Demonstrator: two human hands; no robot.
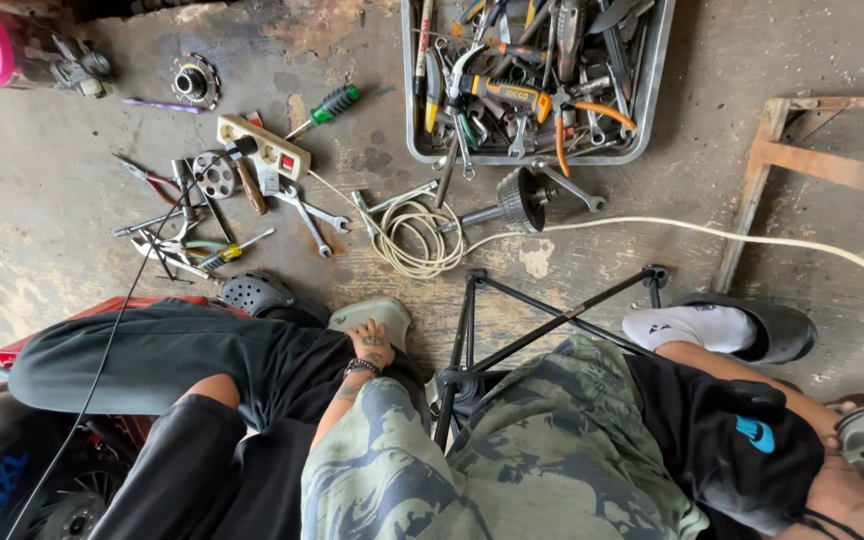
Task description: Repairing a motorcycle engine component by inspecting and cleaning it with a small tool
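Neither of my hands shows in the head view. Camouflage shorts (542, 450) fill the bottom middle. From them a bare leg with an ankle bracelet reaches a foot in a green slipper (372, 320). A black folding metal stand (552, 320) stands on the concrete floor just past the knees.
A grey tray (652, 70) full of pliers and wrenches sits at the top. Loose wrenches, a green-handled screwdriver (330, 104), a power strip (262, 146) and a coiled white cable (414, 238) lie on the floor. A person in black (172, 370) sits left, and a white-socked foot (692, 325) rests right.
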